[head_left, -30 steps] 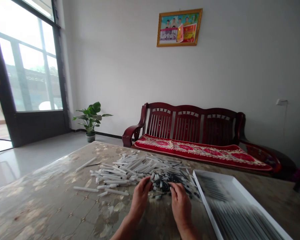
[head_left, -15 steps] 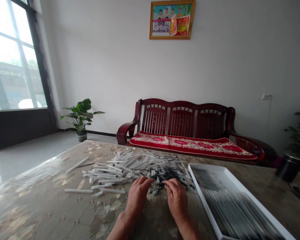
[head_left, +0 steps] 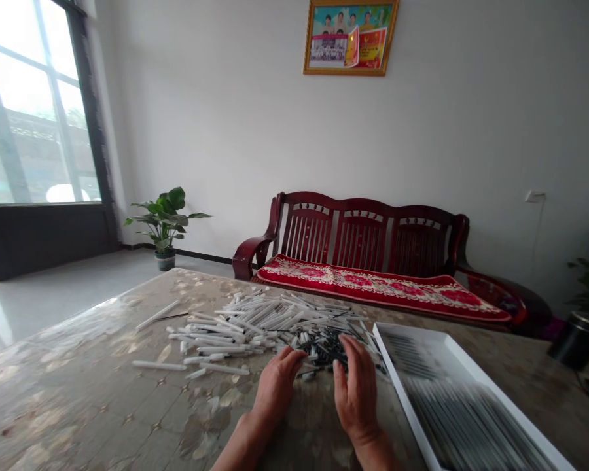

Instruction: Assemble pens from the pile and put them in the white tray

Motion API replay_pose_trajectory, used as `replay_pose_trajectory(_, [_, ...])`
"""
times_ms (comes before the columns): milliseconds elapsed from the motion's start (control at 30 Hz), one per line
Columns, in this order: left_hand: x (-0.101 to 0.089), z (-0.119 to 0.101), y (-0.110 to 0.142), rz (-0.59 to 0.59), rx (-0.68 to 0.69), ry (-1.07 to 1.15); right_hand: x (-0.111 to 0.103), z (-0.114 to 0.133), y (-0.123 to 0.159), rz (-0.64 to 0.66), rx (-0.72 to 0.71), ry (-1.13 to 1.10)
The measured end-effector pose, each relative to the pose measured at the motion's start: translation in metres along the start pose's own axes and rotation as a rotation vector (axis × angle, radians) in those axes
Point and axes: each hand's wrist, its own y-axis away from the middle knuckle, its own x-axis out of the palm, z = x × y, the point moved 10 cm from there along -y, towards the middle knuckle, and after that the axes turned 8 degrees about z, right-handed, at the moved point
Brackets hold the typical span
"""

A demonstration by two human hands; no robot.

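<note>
My left hand (head_left: 275,383) is closed in a pinch at the near edge of the pile, its thumb and forefinger together; whatever they hold is too small to make out. To its right, my right hand (head_left: 357,389) has thumb and fingers apart, with nothing visible between them, beside a heap of small black pieces that look like pen caps (head_left: 326,343). Behind both hands spreads a large pile of white pen barrels (head_left: 269,314). A shallow white box (head_left: 485,373) with rows of pens or refills (head_left: 476,418), blurred, lies right of my right hand.
A few loose white barrels (head_left: 160,366) lie left of the pile on the patterned tabletop (head_left: 98,399). Beyond the table stands a dark red wooden bench (head_left: 363,235). A black cylindrical container (head_left: 576,340) is at the far right.
My right hand has opened from a pinch, its fingers rising over the black pieces. My left hand stays pinched in nearly the same place. The whole view has shifted slightly.
</note>
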Motion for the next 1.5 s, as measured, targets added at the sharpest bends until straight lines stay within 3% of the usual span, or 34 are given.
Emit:
replay_pose_trajectory(67, [-0.003,0.005,0.001,-0.04,-0.029,0.057,-0.004,-0.017,0.003,-0.06,0.102,-0.022])
replay_pose_trajectory(133, [-0.004,0.005,0.002,-0.049,-0.032,0.086,0.003,-0.026,0.006,-0.03,0.151,-0.094])
replay_pose_trajectory(300, [-0.003,-0.003,0.003,-0.042,0.027,0.158,0.045,-0.009,0.012,0.273,0.083,-0.361])
replay_pose_trajectory(433, [-0.022,0.015,0.004,-0.263,-0.037,0.361,0.046,-0.018,0.012,0.205,0.195,-0.31])
replay_pose_trajectory(533, [-0.023,0.035,0.005,-0.349,-0.127,0.566,0.06,-0.01,0.012,0.375,0.169,-0.161])
replay_pose_trajectory(600, [-0.019,0.037,0.003,-0.348,-0.144,0.605,0.066,-0.002,0.012,0.466,0.154,-0.07])
replay_pose_trajectory(700, [-0.019,0.028,0.003,-0.335,-0.106,0.518,0.064,0.0,0.009,0.486,0.161,0.015])
replay_pose_trajectory(867, [-0.022,0.014,0.003,-0.296,-0.075,0.313,0.043,-0.045,0.009,0.397,0.316,0.145])
replay_pose_trajectory(967, [-0.019,0.013,0.001,-0.232,-0.082,0.207,0.036,-0.068,0.013,0.441,0.365,0.227])
replay_pose_trajectory(1200, [-0.011,0.013,-0.001,-0.152,-0.078,0.093,0.042,-0.049,0.01,0.533,0.297,0.319])
replay_pose_trajectory(1367, [-0.008,0.011,-0.003,-0.117,-0.089,0.097,0.047,-0.051,0.008,0.527,0.29,0.318])
replay_pose_trajectory(1500, [-0.006,0.005,-0.003,-0.095,-0.08,0.089,0.043,-0.064,0.009,0.369,0.368,0.085])
